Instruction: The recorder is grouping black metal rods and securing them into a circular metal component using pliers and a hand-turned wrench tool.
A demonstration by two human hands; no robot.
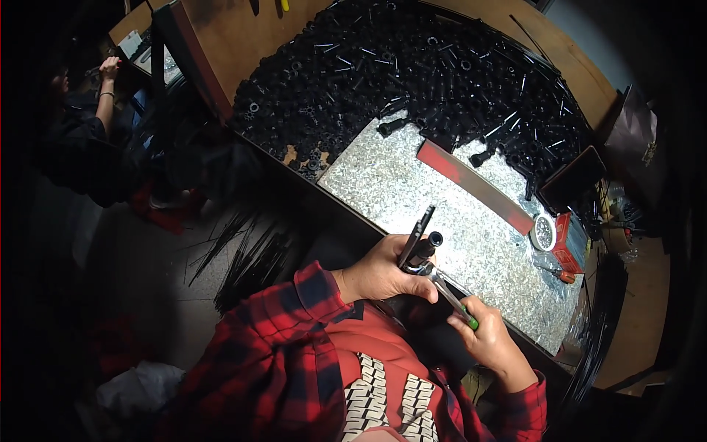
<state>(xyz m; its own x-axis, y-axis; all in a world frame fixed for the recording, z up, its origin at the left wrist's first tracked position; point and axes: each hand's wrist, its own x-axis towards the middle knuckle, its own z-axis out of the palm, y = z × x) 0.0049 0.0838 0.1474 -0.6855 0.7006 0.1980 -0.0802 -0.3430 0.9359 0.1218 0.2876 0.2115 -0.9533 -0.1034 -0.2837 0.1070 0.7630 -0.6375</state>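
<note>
Black tubular part sits gripped in the left hand above the metal worktop's near edge; right hand fingers close around a green-tipped tool meeting it. Assembly looks midway (many loose black parts remain heaped behind).

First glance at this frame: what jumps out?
The huge heap of small black plastic parts covering the far side of the wooden workbench. Next, the shiny speckled metal sheet in the middle, with a long red-and-grey flat bar lying across it. At the near edge, the left hand grips a black tubular part while the right hand holds a green-handled tool to it.
</note>
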